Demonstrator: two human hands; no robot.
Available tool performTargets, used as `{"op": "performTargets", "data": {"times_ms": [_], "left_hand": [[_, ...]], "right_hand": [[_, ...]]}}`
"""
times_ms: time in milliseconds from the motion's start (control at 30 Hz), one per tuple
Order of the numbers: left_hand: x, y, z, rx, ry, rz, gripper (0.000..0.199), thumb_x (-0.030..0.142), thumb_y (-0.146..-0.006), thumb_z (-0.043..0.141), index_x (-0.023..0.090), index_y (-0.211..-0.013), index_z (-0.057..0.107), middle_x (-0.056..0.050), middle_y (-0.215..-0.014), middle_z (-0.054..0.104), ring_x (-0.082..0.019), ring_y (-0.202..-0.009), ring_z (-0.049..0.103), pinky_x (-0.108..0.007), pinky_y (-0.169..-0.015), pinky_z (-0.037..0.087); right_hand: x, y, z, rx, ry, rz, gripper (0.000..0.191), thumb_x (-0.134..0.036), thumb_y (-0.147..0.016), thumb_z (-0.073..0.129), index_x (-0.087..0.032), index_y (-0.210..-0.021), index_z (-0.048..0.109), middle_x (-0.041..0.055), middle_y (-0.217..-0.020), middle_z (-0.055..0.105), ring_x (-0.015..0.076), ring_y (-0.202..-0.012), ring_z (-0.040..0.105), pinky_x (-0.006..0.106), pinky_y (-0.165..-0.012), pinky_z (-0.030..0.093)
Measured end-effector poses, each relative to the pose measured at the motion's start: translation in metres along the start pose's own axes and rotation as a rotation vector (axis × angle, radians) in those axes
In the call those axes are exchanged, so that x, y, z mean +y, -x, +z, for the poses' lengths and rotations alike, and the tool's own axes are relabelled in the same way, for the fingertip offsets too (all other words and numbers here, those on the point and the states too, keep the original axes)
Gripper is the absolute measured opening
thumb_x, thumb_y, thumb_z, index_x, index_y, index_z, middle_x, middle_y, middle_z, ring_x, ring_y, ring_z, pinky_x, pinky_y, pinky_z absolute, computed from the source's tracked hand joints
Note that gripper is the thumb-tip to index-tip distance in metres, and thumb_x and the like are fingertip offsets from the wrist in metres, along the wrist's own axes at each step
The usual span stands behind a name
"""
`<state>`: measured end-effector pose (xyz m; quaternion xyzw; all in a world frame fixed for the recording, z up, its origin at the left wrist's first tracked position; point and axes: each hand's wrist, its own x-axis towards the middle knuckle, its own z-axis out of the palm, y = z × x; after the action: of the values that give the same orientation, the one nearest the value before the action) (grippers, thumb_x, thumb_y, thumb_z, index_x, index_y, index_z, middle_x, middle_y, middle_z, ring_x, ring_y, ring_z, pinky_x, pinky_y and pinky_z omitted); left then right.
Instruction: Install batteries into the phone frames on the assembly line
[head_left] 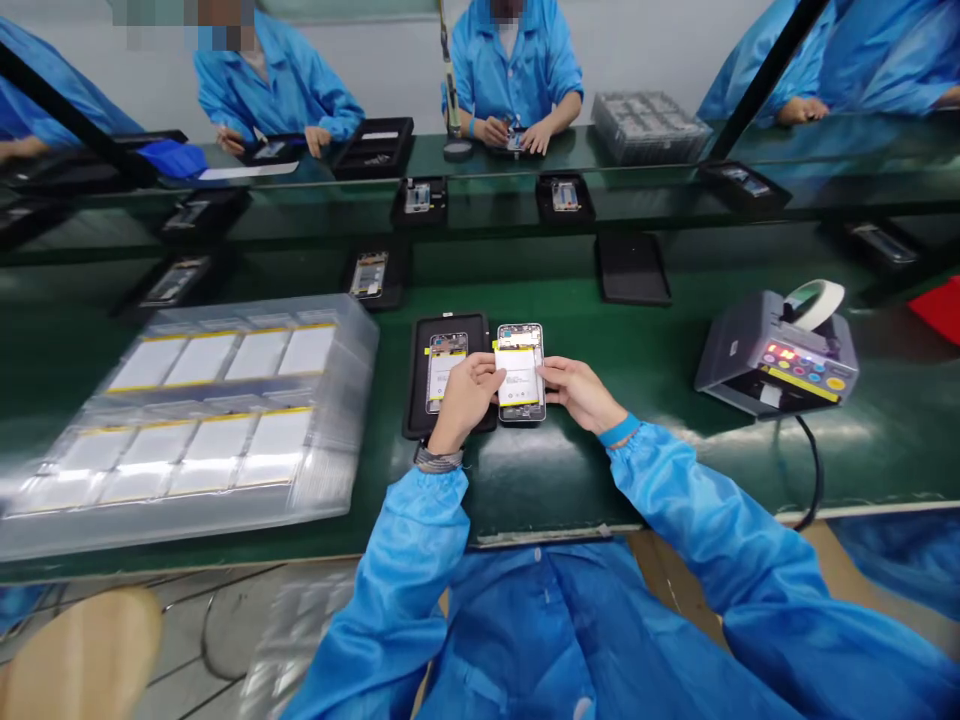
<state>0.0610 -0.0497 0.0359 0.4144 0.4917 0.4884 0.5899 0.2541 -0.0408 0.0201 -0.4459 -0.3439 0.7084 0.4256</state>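
Note:
Between my two hands is an open phone body (520, 338), its white battery (517, 378) facing up and its circuitry showing above. My left hand (466, 398) grips the left edge, thumb lying over the battery. Closed on the right edge, my right hand (582, 390) has its thumb near the upper side of the frame. Just left, a black tray (418, 375) carries a second phone body (448, 345), also with a white battery; my left hand partly covers it.
A clear plastic tray stack (330, 490) of white batteries stands at left. At right is a tape dispenser (739, 350) with a cable. A black tray (634, 270) lies ahead, beyond it other trays with phone bodies. Co-workers in blue (517, 60) sit across the bench.

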Motion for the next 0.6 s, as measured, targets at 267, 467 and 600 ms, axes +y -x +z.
{"op": "performTargets", "data": {"times_ms": [267,467,600], "left_hand": [[-0.006,0.008,0.008,0.106,-0.489,0.318,0.024,0.019,-0.079,0.074,0.019,-0.103,0.076,-0.005,-0.092,0.069,-0.017,-0.079,0.064,-0.029,-0.072,0.053],[-0.013,0.009,0.008,0.2,-0.588,0.356,0.031,0.024,-0.077,0.08,0.019,-0.105,0.066,-0.001,-0.086,0.064,-0.012,-0.069,0.058,-0.024,-0.062,0.048],[-0.014,0.005,0.008,0.11,-0.434,0.178,0.047,0.036,-0.075,0.083,0.018,-0.113,0.062,-0.003,-0.089,0.067,-0.013,-0.069,0.06,-0.022,-0.056,0.045]], "right_hand": [[0.011,0.008,-0.005,-0.038,-0.048,-0.017,0.04,-0.033,-0.063,0.093,-0.019,-0.09,0.067,0.0045,-0.091,0.076,0.0194,-0.08,0.072,0.029,-0.067,0.059],[0.012,0.009,-0.009,-0.027,-0.103,-0.009,0.043,-0.031,-0.059,0.095,-0.019,-0.089,0.067,0.0055,-0.094,0.077,0.0195,-0.079,0.073,0.026,-0.063,0.057],[0.009,0.009,-0.01,-0.012,-0.149,0.01,0.043,-0.031,-0.057,0.096,-0.018,-0.087,0.068,0.0058,-0.093,0.078,0.0198,-0.078,0.073,0.028,-0.067,0.059]]}}
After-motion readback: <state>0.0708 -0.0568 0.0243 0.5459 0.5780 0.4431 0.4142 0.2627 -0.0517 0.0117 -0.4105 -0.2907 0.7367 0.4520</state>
